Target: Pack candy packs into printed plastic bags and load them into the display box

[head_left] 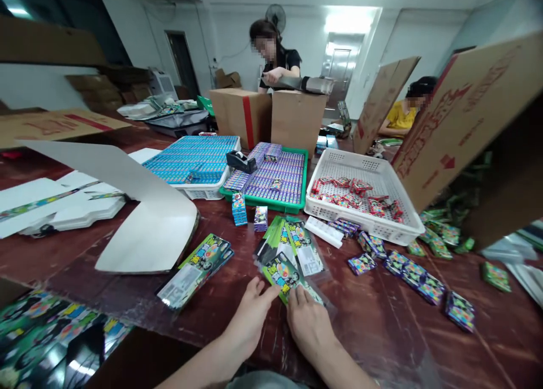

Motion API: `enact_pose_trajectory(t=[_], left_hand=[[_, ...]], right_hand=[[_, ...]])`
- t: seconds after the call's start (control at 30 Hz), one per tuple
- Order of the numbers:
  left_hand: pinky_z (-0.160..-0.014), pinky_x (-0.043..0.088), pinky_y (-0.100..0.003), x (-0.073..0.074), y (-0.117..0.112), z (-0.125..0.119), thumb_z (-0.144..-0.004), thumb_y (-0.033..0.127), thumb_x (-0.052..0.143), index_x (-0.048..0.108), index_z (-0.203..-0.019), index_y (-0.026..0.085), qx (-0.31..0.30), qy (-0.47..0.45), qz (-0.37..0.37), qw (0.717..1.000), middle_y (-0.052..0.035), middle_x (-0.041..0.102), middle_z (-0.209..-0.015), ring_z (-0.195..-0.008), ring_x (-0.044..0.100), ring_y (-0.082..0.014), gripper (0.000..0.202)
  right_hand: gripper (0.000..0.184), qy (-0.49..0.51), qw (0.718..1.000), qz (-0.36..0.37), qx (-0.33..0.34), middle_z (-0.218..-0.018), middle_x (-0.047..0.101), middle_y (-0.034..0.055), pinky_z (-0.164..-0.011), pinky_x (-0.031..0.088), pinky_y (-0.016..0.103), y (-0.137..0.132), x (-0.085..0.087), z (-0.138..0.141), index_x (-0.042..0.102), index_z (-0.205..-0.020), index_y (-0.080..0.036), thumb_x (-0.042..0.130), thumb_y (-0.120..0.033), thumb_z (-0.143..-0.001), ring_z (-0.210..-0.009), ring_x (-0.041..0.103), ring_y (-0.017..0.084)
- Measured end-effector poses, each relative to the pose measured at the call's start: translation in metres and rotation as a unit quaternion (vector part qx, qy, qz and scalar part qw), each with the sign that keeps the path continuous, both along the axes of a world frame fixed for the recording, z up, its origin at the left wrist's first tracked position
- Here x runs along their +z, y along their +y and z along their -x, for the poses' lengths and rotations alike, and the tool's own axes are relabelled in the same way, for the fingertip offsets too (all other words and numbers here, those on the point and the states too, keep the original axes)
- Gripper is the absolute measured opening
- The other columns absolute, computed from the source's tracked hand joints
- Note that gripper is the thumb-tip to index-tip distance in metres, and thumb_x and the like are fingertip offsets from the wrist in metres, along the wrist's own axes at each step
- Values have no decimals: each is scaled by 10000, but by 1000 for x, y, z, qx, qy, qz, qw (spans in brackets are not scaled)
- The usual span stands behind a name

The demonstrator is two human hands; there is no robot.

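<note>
A green-and-black printed card (280,271), apparently in a clear plastic sleeve, lies at the front of the table before me. My left hand (251,315) is beside its left edge, thumb touching the edge and fingers loosely bent apart from it. The fingers of my right hand (309,320) are pressed together on the card's lower right part, hiding that part. Just behind lie more sleeved cards (307,252), fanned out. To the left sits a stack of similar printed cards (197,267).
Behind the cards stand small box stacks, blue (239,209) and purple (260,218). Farther back are a blue-filled basket (190,188), a green tray (263,204) with a tape dispenser (241,161), and a white basket (365,222) of red packs. Purple packs (413,273) lie right. Two people work beyond.
</note>
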State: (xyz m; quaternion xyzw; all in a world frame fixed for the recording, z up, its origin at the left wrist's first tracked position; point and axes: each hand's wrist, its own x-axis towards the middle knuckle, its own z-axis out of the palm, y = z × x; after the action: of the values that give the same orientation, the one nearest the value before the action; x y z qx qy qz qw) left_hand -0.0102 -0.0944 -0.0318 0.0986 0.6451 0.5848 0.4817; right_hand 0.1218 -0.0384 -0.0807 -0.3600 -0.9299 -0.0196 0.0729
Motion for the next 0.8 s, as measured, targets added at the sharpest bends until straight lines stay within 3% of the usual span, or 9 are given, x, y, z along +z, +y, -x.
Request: enact_pose_trajectory(t=[0.13, 0.23, 0.33, 0.4, 0.53, 0.7, 0.8], left_hand=[[-907, 526, -482, -7, 12, -5, -767, 419, 754, 591, -1086, 183, -99, 106, -18, 989, -139, 741, -1057, -1011, 712, -313, 429], [-1013, 471, -452, -9, 8, 0, -756, 317, 744, 600, -1080, 166, -100, 189, -61, 975, -116, 721, -1060, -1060, 672, -293, 385], [-1098, 406, -410, 2, -7, 8, -767, 250, 718, 645, -1099, 171, -139, 249, -102, 953, -97, 700, -1141, -1151, 621, -280, 348], [-1071, 427, -370, 16, -19, 12, -817, 244, 678, 667, -1121, 175, -215, 272, -138, 928, -76, 706, -1148, -1135, 625, -261, 313], [-929, 489, -333, 44, -34, 18, -930, 287, 569, 685, -1102, 161, -361, 315, -161, 863, -46, 727, -1044, -984, 642, -230, 243], [-841, 486, -295, 59, -38, 25, -930, 290, 580, 690, -1051, 137, -414, 278, -162, 852, -26, 709, -956, -869, 622, -185, 224], [-753, 479, -269, 65, -38, 32, -881, 317, 666, 696, -1018, 145, -466, 250, -142, 837, -13, 702, -896, -791, 613, -160, 222]], right_hand=[[319, 44, 998, 17, 45, -1236, 717, 222, -844, 634, 389, -21, 6, -13, 707, -1190, -103, 553, -77, -912, -1076, 730, 312], [305, 102, 990, 45, 85, -1224, 741, 111, -930, 603, 308, -24, 17, -26, 689, -1213, -201, 521, -140, -966, -1068, 726, 208], [404, 228, 965, 48, 119, -1398, 634, 135, -1093, 522, 391, -10, 41, -31, 568, -1390, -184, 462, -158, -1001, -1296, 603, 226], [453, 270, 950, 43, 151, -1460, 576, 156, -1144, 472, 473, 1, 60, -28, 504, -1453, -170, 464, -158, -1001, -1371, 534, 261], [374, 233, 953, 61, 185, -1288, 670, 146, -1026, 551, 478, 12, 98, -20, 588, -1340, -187, 584, -196, -966, -1193, 642, 281], [52, 182, 958, 128, 179, -936, 714, 70, -799, 579, 401, 10, 133, -25, 678, -964, -190, 679, -213, -917, -890, 685, 237], [72, 115, 941, 214, 237, -858, 711, 20, -782, 564, 383, 13, 152, -37, 686, -888, -220, 657, -259, -941, -812, 685, 200]])
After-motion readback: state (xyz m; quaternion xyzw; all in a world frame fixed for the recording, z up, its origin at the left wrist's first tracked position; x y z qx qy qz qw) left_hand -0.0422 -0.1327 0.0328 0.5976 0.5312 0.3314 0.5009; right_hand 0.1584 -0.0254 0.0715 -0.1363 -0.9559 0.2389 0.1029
